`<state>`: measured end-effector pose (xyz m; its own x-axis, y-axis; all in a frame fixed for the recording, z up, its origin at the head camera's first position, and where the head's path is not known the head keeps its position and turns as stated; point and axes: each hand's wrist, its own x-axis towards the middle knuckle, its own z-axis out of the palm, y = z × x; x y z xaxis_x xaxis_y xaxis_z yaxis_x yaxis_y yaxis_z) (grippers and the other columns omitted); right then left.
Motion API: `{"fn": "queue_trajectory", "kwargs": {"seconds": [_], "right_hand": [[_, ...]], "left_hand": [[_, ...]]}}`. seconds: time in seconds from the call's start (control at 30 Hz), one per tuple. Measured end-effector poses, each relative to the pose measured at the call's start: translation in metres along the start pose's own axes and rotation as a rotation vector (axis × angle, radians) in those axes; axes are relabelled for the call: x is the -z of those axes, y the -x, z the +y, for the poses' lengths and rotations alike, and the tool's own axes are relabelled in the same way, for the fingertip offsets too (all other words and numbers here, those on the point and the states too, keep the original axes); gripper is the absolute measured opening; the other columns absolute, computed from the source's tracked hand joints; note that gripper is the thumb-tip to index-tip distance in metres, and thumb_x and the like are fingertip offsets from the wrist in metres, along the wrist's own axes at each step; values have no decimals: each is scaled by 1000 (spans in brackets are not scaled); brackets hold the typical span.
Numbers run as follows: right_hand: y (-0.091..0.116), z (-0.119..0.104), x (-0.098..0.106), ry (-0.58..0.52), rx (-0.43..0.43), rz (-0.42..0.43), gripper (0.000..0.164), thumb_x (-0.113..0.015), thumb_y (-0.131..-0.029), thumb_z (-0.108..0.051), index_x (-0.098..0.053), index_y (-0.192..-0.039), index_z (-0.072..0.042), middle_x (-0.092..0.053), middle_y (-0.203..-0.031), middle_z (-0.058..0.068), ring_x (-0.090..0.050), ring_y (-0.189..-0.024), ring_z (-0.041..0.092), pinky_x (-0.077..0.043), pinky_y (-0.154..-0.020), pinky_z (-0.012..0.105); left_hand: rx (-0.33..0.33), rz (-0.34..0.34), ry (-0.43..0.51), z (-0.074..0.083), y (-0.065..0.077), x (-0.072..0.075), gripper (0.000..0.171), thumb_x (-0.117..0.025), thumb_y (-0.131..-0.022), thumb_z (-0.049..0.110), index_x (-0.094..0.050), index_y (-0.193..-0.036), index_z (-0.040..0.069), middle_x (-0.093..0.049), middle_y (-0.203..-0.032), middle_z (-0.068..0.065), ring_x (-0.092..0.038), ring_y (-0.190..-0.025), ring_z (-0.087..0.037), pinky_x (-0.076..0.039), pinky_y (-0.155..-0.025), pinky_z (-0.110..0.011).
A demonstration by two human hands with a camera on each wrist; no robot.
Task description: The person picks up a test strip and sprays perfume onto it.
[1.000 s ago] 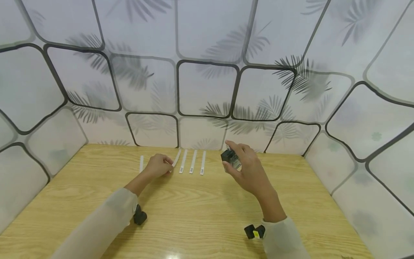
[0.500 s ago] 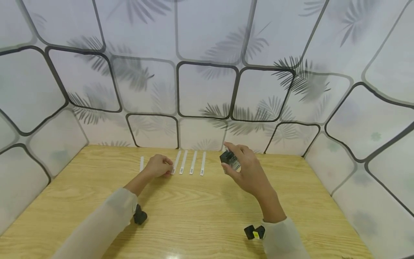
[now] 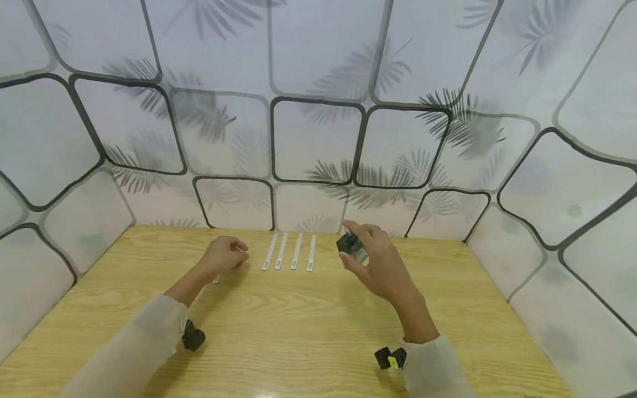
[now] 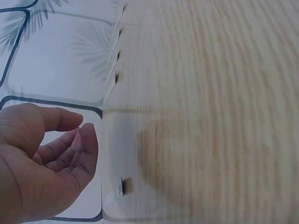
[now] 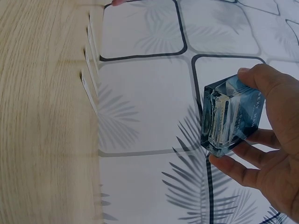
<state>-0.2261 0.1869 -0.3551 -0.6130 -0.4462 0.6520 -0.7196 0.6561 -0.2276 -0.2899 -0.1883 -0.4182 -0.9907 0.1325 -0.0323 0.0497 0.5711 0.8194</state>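
Observation:
My right hand (image 3: 380, 262) grips a glass perfume bottle (image 3: 351, 246) above the right part of the table. In the right wrist view the bottle (image 5: 229, 116) is clear blue with a thick base and pale lettering on its side. Several white paper test strips (image 3: 296, 251) lie side by side at the back, their small printed ends toward me. Left of that row hovers my left hand (image 3: 224, 255), fingers loosely curved and nothing between them. Under its wrist a separate strip (image 3: 216, 279) shows only its printed end; the left wrist view shows this strip (image 4: 120, 186) too.
The wood-grain table (image 3: 298, 331) runs back to a white patterned cloth (image 3: 318, 138) that rises behind it and on both sides. Black camera mounts (image 3: 193, 335) sit at both sleeve cuffs.
My left hand has laid a strip down at the left end of the row, let go and moved left over the separate strip. The right hand with the perfume bottle has barely moved.

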Motion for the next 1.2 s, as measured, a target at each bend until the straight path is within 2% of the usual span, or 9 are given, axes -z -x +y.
{"fn": "queue_trajectory", "kwargs": {"seconds": [0.1,0.37,0.47,0.6,0.7,0.93,1.1,1.2], "right_hand": [[0,0,1,-1,0,-2,66,-78,-93,-22,-48,-151,-16,-61,-126,17,-60,-113,33,-55,-89,54],[0,-1,2,-7,7,-7,65,-77,-94,-22,-48,-151,-16,-60,-126,16,-60,-114,33,-55,-89,53],[0,-1,2,-5,6,-5,64,-77,-94,-22,-48,-151,-16,-61,-126,17,-60,-114,33,-55,-90,54],[0,-1,1,-4,4,-5,65,-78,-93,-22,-49,-150,-15,-61,-125,16,-61,-114,33,-55,-90,54],[1,0,0,-2,4,-10,65,-78,-93,-23,-49,-151,-16,-61,-125,16,-61,-113,32,-55,-89,53],[1,1,-3,-6,-2,-12,66,-78,-93,-23,-48,-152,-18,-61,-126,15,-61,-114,31,-55,-90,53],[1,1,-3,-8,0,-8,65,-78,-93,-22,-48,-151,-17,-61,-125,15,-61,-113,31,-55,-90,53],[0,1,-2,-6,1,-9,65,-78,-93,-22,-48,-151,-17,-62,-124,15,-61,-113,31,-55,-90,52]], "left_hand": [[3,9,1,-4,5,6,32,-64,-95,7,-62,-122,-11,-72,-91,-18,-69,-73,-22,-61,-71,-34],[-4,9,-77,-17,24,19,32,-62,-95,9,-61,-121,-10,-70,-83,-12,-64,-66,-19,-53,-61,-31],[-15,17,-82,-24,32,25,32,-63,-94,8,-62,-120,-10,-70,-81,-11,-64,-64,-19,-54,-61,-31],[-28,30,-108,-32,43,32,30,-66,-94,10,-63,-117,-10,-72,-89,-13,-68,-72,-21,-57,-65,-31],[-24,41,-142,-36,48,36,35,-74,-91,13,-64,-115,-11,-72,-95,-15,-68,-78,-21,-58,-67,-31],[13,39,-143,-36,49,36,57,-84,-84,18,-58,-124,-13,-68,-102,-20,-69,-77,-20,-59,-67,-30],[24,44,-174,-36,46,34,61,-87,-83,20,-57,-125,-13,-68,-100,-17,-67,-77,-19,-58,-66,-30],[35,43,-190,-36,46,35,59,-87,-82,18,-58,-125,-11,-68,-101,-17,-66,-83,-23,-57,-69,-34]]}}
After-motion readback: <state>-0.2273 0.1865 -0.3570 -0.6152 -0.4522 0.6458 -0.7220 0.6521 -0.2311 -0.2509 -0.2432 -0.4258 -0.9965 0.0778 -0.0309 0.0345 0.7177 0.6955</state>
